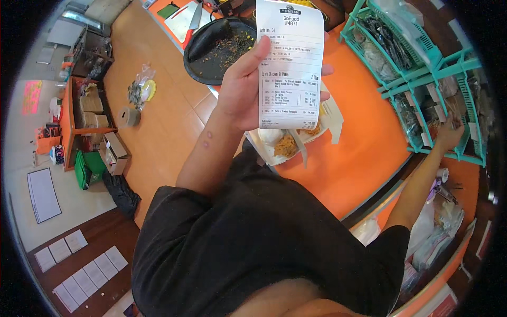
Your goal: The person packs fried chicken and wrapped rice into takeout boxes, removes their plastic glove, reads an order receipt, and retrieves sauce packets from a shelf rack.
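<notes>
My left hand (241,85) holds up a long printed paper receipt (291,79), thumb in front and fingers behind it. Below the receipt, partly covered by it, lie open paper food boxes (277,159) with white rice (270,136) and pieces of fried chicken (285,146) on the orange table (356,130). At the right my right hand (450,134) reaches into a compartment of a teal plastic basket rack (431,75), among small packets; whether its fingers grip one is too small to tell.
Beyond my left hand stands a dark stone mortar (216,53) with ground spices and a pestle. A red-handled knife (192,25) lies on a white cutting board (180,20). Plastic bags (439,233) fill the lower right. An orange shelf (67,107) and green bag (89,168) are at left.
</notes>
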The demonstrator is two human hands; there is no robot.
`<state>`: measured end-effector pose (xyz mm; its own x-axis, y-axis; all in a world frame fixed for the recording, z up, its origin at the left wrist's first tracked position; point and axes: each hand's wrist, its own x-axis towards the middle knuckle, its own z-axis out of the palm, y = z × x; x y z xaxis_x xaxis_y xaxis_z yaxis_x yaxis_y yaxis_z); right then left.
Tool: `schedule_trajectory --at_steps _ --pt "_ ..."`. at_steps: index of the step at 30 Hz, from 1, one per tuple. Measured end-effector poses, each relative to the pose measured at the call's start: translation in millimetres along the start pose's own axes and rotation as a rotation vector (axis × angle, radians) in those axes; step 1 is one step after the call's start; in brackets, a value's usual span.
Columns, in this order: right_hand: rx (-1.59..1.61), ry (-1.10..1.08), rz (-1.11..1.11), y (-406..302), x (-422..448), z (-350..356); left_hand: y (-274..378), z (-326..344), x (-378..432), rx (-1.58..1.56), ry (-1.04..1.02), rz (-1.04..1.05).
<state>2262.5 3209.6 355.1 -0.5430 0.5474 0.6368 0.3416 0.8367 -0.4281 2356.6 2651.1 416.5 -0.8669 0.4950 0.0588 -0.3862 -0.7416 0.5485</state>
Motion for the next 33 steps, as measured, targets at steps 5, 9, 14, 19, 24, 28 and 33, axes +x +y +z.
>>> schedule_trajectory --at_steps 5,9,14,19,24,28,33 --pt "-0.016 0.069 -0.154 16.1 12.4 15.2 -4.9 5.2 1.5 -0.163 0.071 0.042" --pt "0.344 -0.213 -0.196 53.4 37.4 23.7 -6.2 3.5 2.0 -0.267 0.045 0.053" --pt "-0.007 0.099 -0.137 -8.3 6.6 -20.1 -4.9 1.3 -0.8 -0.038 -0.003 0.03" --pt "0.155 0.24 -0.264 -14.4 -19.2 -50.4 -1.8 -3.1 4.8 -0.124 -0.09 0.047" --pt "0.545 -0.641 -0.129 -135.4 -148.8 -127.1 -7.5 -29.5 -4.9 -0.252 -0.081 0.07" --pt "0.866 -1.394 0.272 -186.4 -269.7 -148.1 4.3 -46.5 -2.8 -0.347 -0.171 0.038" --pt "0.596 -1.184 0.031 -178.7 -339.2 -110.6 -14.7 -46.6 11.4 -0.347 -0.171 -0.002"
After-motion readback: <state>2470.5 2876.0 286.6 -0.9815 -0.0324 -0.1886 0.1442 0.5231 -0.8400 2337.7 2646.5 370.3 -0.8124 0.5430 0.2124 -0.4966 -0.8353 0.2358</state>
